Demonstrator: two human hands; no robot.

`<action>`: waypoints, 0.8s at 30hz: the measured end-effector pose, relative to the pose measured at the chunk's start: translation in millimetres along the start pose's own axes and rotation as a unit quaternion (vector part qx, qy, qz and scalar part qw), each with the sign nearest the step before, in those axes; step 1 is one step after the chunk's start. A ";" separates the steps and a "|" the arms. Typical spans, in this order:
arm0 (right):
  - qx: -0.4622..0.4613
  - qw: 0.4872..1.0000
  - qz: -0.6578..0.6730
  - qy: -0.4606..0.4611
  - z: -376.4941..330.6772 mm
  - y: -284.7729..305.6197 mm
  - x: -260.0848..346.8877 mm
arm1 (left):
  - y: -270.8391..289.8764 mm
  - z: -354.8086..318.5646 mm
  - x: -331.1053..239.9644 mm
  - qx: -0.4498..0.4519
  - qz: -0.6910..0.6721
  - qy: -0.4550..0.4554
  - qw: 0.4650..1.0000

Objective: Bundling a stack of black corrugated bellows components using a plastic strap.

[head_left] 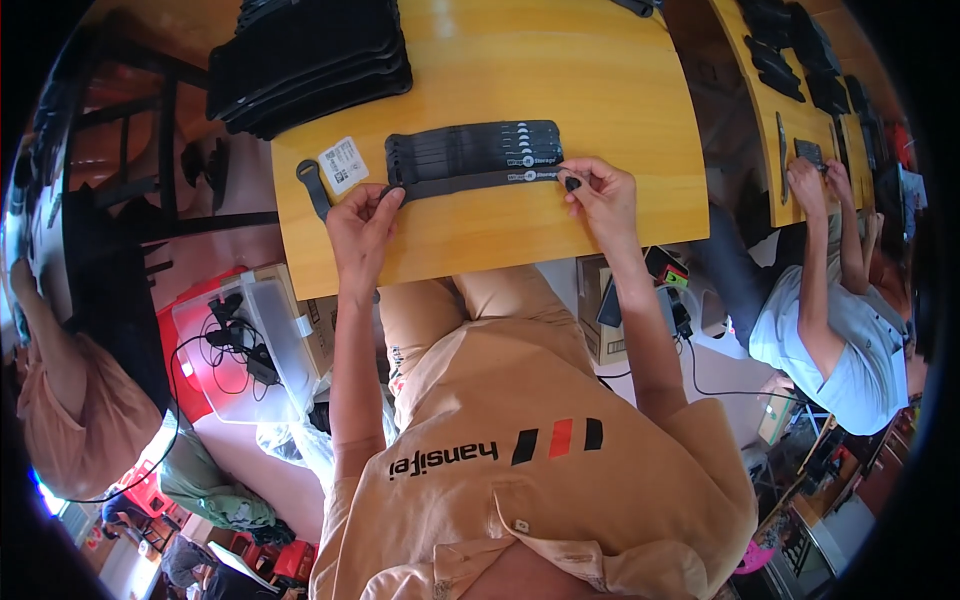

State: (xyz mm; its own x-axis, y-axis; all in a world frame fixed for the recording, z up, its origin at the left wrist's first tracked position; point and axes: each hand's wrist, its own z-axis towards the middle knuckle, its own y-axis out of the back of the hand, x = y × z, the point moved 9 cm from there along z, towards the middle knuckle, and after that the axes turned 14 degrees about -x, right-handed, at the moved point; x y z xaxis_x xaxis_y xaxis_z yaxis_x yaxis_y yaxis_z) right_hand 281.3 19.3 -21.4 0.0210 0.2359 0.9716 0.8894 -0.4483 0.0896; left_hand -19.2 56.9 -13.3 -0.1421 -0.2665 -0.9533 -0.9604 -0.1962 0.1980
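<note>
A black strap (465,183) with white print near its right end lies stretched across the yellow table, along the near side of a row of overlapping black straps (440,145). My left hand (362,228) pinches its left end between thumb and fingers. At the other end, my right hand (604,200) is closed on the strap, and a small black piece shows at the fingertips. Left of my left hand lies a loose black strap with a looped end (312,185), beside a white printed label (343,163).
A tall pile of black straps (310,65) stands at the table's (620,120) far left. Below the left edge is a clear plastic bin (225,340) with black cables. On the right, another person (835,310) works at a second table (765,120) holding more black bundles.
</note>
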 end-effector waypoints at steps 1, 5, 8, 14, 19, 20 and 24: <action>-0.022 0.999 0.020 0.014 2.3 1.3 -1.3 | -0.1 2.8 1.8 -0.016 -0.001 0.000 1.000; -0.056 0.998 0.031 0.014 5.2 -0.9 -7.9 | -2.4 7.6 5.1 -0.042 0.039 -0.006 0.998; -0.085 0.996 0.014 0.011 5.4 2.6 -6.3 | -2.7 10.9 6.4 -0.062 0.064 -0.029 0.996; -0.086 0.996 0.018 0.003 5.9 3.7 -9.1 | -2.3 11.1 4.0 -0.070 0.087 -0.023 0.993; -0.080 0.996 -0.003 0.045 3.1 2.4 -1.7 | 0.0 11.0 8.6 -0.085 0.080 -0.015 0.993; -0.081 0.996 -0.003 0.044 3.0 3.0 -2.3 | -1.1 10.3 8.4 -0.083 0.080 -0.014 0.993; -0.087 0.996 0.002 0.037 3.2 4.4 -3.6 | -1.8 9.4 6.6 -0.090 0.082 -0.008 0.993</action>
State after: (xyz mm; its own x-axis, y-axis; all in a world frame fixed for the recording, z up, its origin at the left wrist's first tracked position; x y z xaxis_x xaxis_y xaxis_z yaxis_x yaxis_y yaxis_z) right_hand 286.6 19.2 -25.2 -0.0146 0.1714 0.9851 0.7967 -0.5933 0.1151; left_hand -20.7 64.4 -22.1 -0.2979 -0.2931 -0.9085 -0.8657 -0.3180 0.3865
